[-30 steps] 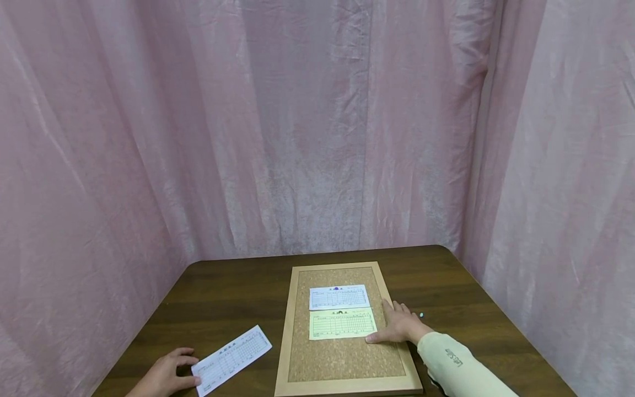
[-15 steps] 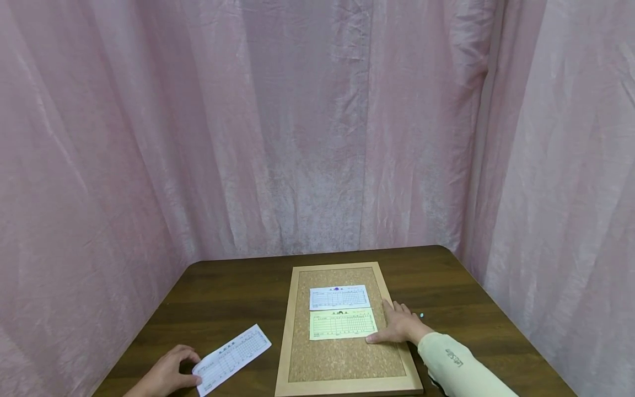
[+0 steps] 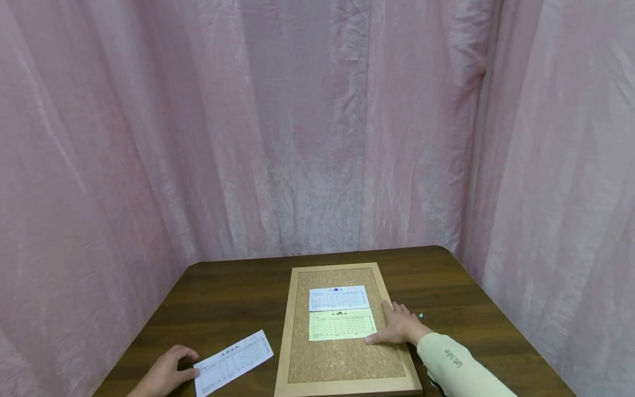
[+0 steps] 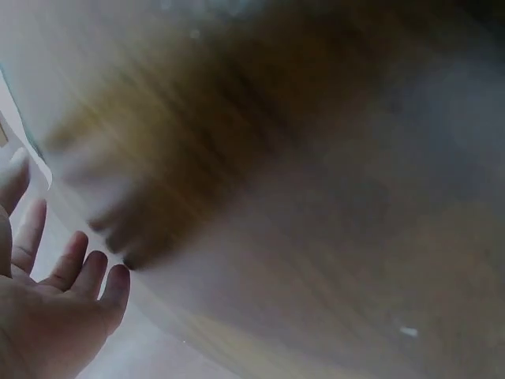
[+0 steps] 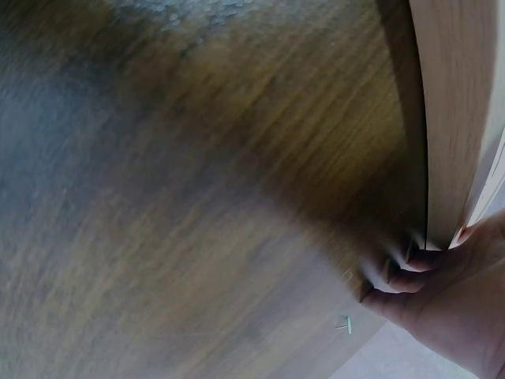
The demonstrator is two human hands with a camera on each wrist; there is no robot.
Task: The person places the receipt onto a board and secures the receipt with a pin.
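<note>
A white printed slip [image 3: 235,361] lies slantwise on the table left of a wood-framed cork board [image 3: 342,364]. My left hand [image 3: 166,374] is at its near left corner, thumb on the paper's edge and the other fingers loosely bent, apart from the thumb; the left wrist view shows these fingers [image 4: 69,260] spread. My right hand [image 3: 397,325] rests across the board's right frame. Its thumb touches the lower right corner of a yellow-green slip [image 3: 342,325], while several fingertips [image 5: 387,300] reach the table outside the frame. Above that slip lies another white slip [image 3: 339,299].
A purple pin [image 3: 335,289] sits at the upper slip's top edge, a dark pin [image 3: 340,314] at the yellow-green one's. Right of the board lies a small turquoise pin [image 3: 421,315]. Pink curtains [image 3: 307,138] hang behind the dark wooden table [image 3: 238,292].
The loose white slip has turned slightly, its far end now a little lower. My left thumb has shifted slightly up and left, with the fingers loosened from the paper. My right hand stays in place.
</note>
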